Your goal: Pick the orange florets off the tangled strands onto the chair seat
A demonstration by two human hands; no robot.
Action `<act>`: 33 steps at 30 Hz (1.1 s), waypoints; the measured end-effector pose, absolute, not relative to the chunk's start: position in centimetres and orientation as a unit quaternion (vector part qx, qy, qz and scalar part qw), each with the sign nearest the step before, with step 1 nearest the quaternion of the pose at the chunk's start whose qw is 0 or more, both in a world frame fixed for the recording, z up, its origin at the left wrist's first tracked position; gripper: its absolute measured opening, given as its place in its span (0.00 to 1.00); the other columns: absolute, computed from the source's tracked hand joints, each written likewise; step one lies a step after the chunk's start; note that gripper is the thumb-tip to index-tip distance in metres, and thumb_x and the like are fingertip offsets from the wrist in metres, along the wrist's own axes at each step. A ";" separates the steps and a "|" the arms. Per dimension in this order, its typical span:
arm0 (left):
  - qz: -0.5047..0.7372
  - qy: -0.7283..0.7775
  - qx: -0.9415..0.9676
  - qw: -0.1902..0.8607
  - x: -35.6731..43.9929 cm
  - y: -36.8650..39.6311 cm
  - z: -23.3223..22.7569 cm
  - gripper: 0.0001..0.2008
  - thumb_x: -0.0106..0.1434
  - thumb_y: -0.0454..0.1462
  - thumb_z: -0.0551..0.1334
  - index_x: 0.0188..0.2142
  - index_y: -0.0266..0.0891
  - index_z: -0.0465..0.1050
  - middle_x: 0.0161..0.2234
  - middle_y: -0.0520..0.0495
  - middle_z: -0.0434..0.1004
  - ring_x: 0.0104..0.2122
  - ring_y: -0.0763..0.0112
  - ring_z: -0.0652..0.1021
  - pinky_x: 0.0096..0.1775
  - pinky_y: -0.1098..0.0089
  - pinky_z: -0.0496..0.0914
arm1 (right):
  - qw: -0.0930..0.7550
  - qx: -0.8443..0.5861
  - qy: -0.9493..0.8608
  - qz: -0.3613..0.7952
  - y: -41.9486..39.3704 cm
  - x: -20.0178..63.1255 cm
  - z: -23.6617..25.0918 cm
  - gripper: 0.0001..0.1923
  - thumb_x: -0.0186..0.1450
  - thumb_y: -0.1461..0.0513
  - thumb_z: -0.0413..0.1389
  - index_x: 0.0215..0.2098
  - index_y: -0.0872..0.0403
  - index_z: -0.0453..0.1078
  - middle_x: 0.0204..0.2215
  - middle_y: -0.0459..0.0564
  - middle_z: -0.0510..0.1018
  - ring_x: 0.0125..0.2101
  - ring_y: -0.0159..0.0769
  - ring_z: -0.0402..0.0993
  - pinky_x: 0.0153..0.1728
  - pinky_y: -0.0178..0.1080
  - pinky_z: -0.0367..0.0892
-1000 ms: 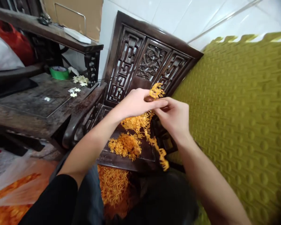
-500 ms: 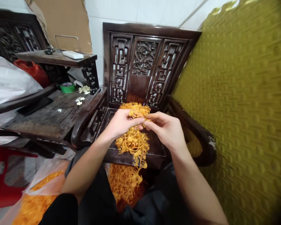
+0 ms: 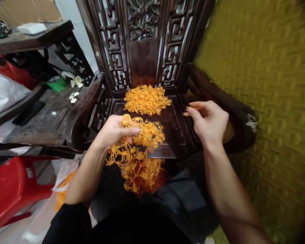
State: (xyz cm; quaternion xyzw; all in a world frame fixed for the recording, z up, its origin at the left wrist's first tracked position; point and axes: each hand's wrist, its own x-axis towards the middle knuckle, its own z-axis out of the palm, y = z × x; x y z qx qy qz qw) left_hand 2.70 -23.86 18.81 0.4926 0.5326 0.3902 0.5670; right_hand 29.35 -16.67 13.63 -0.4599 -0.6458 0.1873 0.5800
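Head view: left hand (image 3: 114, 130) grips an orange strand cluster (image 3: 132, 162); right hand (image 3: 208, 120) hangs open, empty; no writing legible.

A dark carved wooden chair seat (image 3: 173, 127) carries two heaps of orange stringy strands: one heap (image 3: 146, 99) lies at the back against the fretwork backrest, another smaller heap (image 3: 152, 134) sits nearer the front edge. Left of the chair, a dark wooden side desk (image 3: 40, 123) bears small white flowers (image 3: 75, 96) and a green tape roll (image 3: 56, 83)
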 end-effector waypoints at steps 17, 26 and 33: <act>0.273 0.526 0.511 0.623 5.1 -26.1 16.4 0.13 0.57 0.42 0.75 0.27 0.35 0.77 0.21 0.52 0.78 0.14 0.80 0.73 0.17 0.80 0.64 | 0.508 -0.326 -0.749 0.273 -21.7 24.4 11.4 0.18 0.75 0.58 0.50 0.26 0.52 0.62 0.24 0.46 0.67 0.27 0.33 0.63 0.30 0.40 0.59; 0.191 0.469 0.476 0.719 4.2 -26.2 15.7 0.15 0.57 0.45 0.75 0.25 0.35 0.79 0.19 0.49 0.79 0.12 0.81 0.71 0.14 0.79 0.59 | 0.578 -0.340 -0.565 0.480 -18.2 27.6 11.0 0.13 0.74 0.52 0.54 0.46 0.51 0.71 0.36 0.47 0.79 0.25 0.29 0.73 0.23 0.34 0.67; 0.096 0.475 0.543 0.686 4.4 -25.6 14.9 0.17 0.61 0.48 0.72 0.28 0.36 0.79 0.20 0.50 0.79 0.12 0.82 0.70 0.16 0.80 0.63 | 0.374 -0.225 -0.762 0.478 -21.9 24.9 11.9 0.21 0.75 0.49 0.51 0.42 0.55 0.77 0.34 0.49 0.80 0.35 0.33 0.75 0.37 0.39 0.68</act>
